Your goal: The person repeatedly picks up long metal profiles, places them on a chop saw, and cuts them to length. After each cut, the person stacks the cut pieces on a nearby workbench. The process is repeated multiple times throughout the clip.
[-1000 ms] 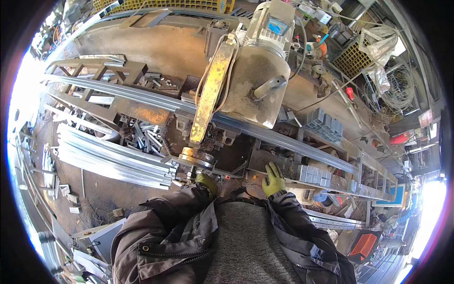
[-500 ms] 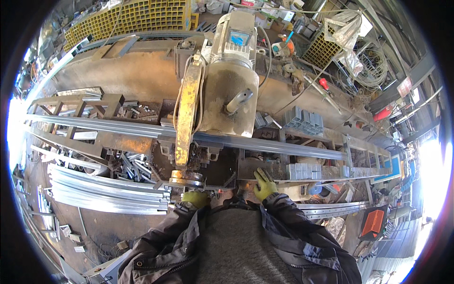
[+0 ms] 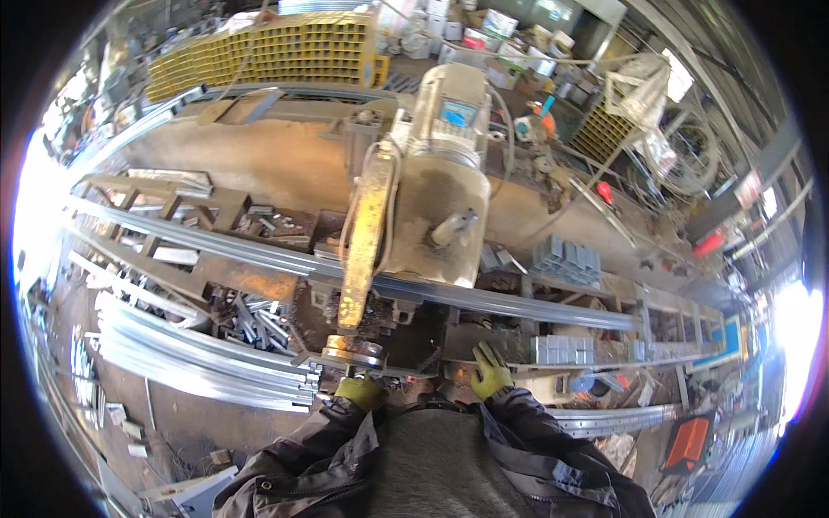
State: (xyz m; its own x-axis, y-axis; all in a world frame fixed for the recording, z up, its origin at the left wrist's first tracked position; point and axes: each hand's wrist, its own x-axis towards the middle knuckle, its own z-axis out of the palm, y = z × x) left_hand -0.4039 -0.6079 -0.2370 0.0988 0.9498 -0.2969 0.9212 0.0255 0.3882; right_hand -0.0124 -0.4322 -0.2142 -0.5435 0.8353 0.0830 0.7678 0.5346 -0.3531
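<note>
My left hand (image 3: 361, 394), in a yellow-green work glove, is closed just below a round metal disc (image 3: 352, 350) on the machine's front. Whatever its fingers grip is hidden. My right hand (image 3: 491, 371), gloved alike, lies with fingers stretched out on the near edge of the dark metal bed (image 3: 484, 338). Ahead of me stands a cutting machine with a grey motor (image 3: 445, 121), a beige housing (image 3: 436, 220) and a worn yellow arm (image 3: 367, 233). Long steel profiles (image 3: 553, 306) run across the bed beneath it.
Cut square tube pieces (image 3: 563, 350) sit on the bed at right, with another stack (image 3: 566, 262) behind. Offcuts (image 3: 255, 318) and long shiny tubes (image 3: 203, 363) lie at left. Yellow square tubes (image 3: 285, 52) are stacked at the back; an orange-red bin (image 3: 688, 443) stands at lower right.
The whole view has shifted, so the machine appears lower and slightly further right. Both hands keep about the same places against the machine.
</note>
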